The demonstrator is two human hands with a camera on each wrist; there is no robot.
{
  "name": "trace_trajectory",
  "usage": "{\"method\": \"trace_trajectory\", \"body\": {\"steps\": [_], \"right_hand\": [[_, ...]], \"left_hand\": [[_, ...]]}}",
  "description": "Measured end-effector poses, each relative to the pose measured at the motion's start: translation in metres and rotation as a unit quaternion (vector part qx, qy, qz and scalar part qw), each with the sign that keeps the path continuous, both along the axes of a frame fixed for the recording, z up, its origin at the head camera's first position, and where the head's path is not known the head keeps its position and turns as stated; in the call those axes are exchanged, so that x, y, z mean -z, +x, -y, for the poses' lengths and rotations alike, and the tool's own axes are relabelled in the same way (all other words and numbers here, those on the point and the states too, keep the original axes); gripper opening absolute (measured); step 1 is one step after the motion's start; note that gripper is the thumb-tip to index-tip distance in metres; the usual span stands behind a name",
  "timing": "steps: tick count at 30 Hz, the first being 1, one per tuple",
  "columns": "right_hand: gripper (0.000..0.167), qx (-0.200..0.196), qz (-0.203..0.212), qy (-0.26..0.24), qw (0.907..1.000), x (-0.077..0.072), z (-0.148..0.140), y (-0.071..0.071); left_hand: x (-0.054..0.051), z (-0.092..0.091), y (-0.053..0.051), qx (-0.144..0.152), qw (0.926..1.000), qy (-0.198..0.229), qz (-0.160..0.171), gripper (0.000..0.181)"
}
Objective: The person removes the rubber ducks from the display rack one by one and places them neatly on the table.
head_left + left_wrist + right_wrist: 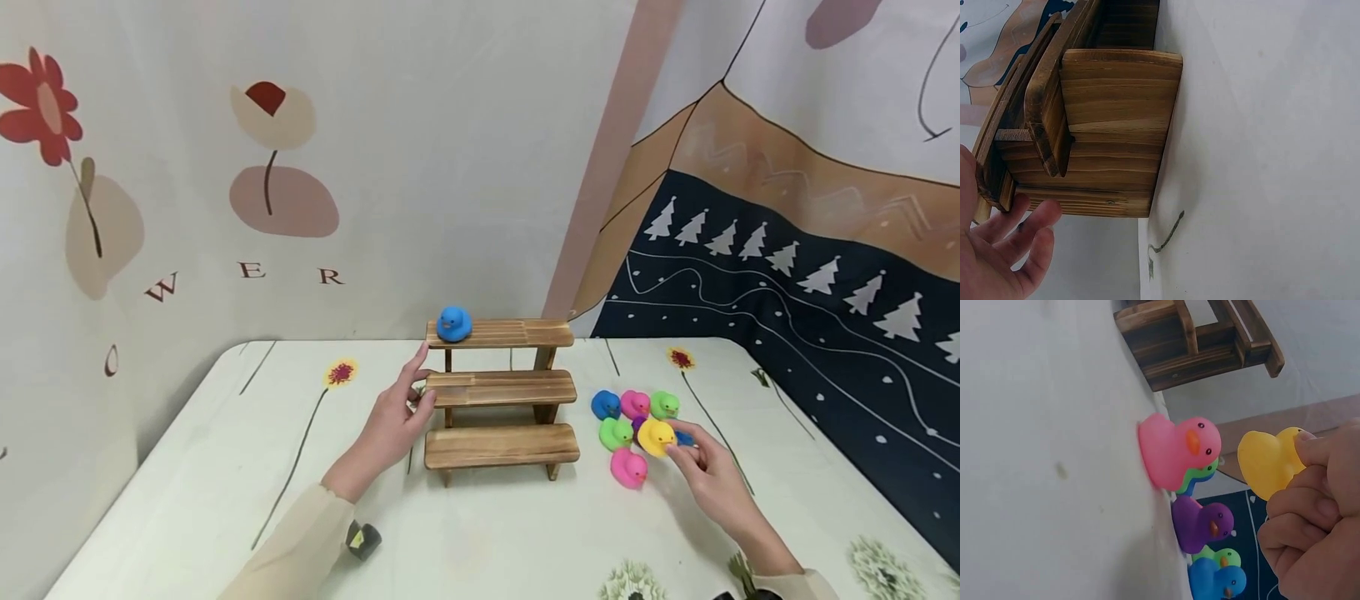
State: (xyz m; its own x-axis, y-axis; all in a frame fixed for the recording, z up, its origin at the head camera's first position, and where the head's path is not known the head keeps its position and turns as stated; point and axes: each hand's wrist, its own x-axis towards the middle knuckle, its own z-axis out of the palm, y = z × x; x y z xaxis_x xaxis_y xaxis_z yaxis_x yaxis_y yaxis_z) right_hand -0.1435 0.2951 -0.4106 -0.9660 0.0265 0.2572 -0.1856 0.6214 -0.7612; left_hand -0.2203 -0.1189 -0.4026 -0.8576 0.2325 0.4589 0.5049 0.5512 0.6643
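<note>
My right hand (712, 479) pinches a yellow rubber duck (657, 437) between thumb and fingers; in the right wrist view the duck (1266, 462) is held off the tabletop. Below and around it sit more rubber ducks: pink (628, 468), green (616, 434), purple (1200, 525) and blue (606, 405). At the left end of a three-tier wooden shelf (501, 446), my left hand (390, 421) touches the edges of the upper tiers, its index finger reaching the top one. A blue rubber duck (453, 324) stands at the left of the top tier.
A pale cloth with printed flowers covers the table (480, 542). Behind the shelf rises a white printed backdrop (450, 167), and a dark cloth with printed trees (750, 308) borders the right side.
</note>
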Motion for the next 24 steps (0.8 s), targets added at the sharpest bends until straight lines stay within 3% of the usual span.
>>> {"method": "trace_trajectory", "body": {"steps": [5,13,24], "right_hand": [[0.035,-0.007,0.015,-0.018,0.9997,0.0,-0.004,0.003],[0.042,-0.012,0.093,-0.068,0.9933,0.002,-0.013,0.005],[0.043,-0.018,0.137,-0.062,0.9885,0.005,-0.019,0.004]], "left_hand": [[0.001,-0.001,-0.002,-0.001,1.0,-0.003,0.006,0.068],[0.002,0.001,-0.003,-0.003,1.0,-0.002,-0.001,0.067],[0.002,0.0,-0.003,-0.004,0.9999,-0.008,-0.005,0.067]]}}
